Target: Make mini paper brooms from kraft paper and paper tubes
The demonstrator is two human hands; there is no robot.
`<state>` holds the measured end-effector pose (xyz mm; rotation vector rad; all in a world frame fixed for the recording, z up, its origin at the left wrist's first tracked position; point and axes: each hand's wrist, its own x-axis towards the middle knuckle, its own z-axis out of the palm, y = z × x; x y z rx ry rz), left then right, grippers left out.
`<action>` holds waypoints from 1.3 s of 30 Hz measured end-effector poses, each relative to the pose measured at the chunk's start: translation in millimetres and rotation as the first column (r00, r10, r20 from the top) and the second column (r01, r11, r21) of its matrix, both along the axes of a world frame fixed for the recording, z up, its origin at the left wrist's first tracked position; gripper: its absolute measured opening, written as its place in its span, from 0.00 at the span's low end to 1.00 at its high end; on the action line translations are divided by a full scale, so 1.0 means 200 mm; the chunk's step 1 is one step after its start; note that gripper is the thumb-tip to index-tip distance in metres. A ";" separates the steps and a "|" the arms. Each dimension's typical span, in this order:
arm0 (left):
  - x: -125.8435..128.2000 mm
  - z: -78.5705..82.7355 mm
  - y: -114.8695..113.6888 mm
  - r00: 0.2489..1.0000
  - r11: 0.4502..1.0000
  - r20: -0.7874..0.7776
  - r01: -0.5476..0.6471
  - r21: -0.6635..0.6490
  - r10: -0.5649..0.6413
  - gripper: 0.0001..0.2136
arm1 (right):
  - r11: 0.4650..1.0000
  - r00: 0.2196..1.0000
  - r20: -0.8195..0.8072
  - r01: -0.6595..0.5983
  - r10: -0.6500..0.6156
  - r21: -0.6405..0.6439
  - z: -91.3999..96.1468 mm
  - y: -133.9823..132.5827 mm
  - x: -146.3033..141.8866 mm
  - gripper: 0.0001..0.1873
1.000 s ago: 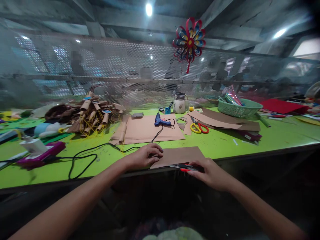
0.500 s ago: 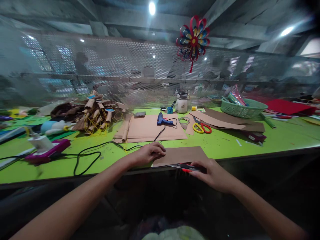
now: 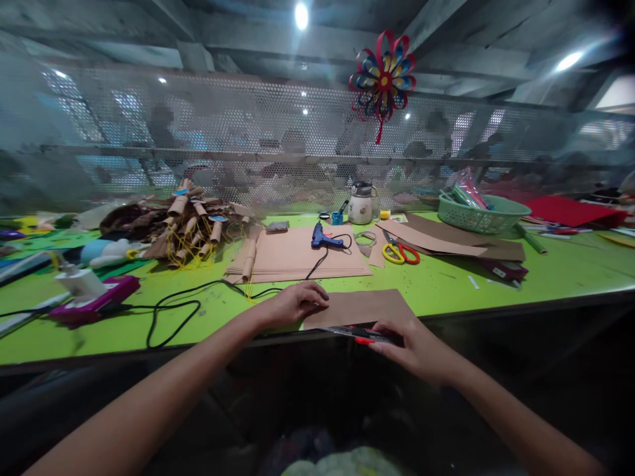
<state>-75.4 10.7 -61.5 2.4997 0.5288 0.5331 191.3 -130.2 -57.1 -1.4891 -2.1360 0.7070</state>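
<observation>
A brown cardboard sheet [image 3: 364, 307] lies at the front edge of the green table. Over its left end my left hand [image 3: 297, 304] is curled, fingers closed and bent down on the sheet. My right hand [image 3: 409, 344] grips a black and red utility knife [image 3: 364, 334], its metal blade pointing left along the sheet's near edge. Part of the knife handle is hidden by the fingers. Behind the sheet are a blue glue gun [image 3: 325, 238] on a stack of brown sheets [image 3: 297, 261], and scissors [image 3: 401, 253] with yellow and red handles.
To the left, a black cable [image 3: 173, 304] loops near a purple power strip [image 3: 96, 301]. A pile of rolled brown pieces with yellow string [image 3: 193, 228] stands behind. A jar [image 3: 360, 205] and a green basket [image 3: 481, 215] sit toward the perforated screen [image 3: 258, 132].
My right hand and the knife have shifted slightly left along the near edge of the cardboard sheet. My left hand stays in nearly the same place.
</observation>
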 end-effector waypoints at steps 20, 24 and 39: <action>-0.01 -0.02 0.03 1.000 0.999 0.025 0.021 -0.048 -0.020 0.13 | 0.991 0.990 -0.062 -0.127 0.125 -0.034 -0.02 -0.03 -0.06 0.11; -0.01 -0.01 0.02 1.000 0.999 0.023 0.017 -0.052 -0.016 0.13 | 0.994 0.989 -0.117 -0.097 0.090 -0.050 -0.01 -0.05 -0.03 0.12; 0.01 0.07 -0.12 0.949 0.955 -0.199 -0.199 0.219 0.243 0.31 | 0.540 0.617 -0.225 0.777 -0.754 0.324 -0.01 0.63 0.76 0.22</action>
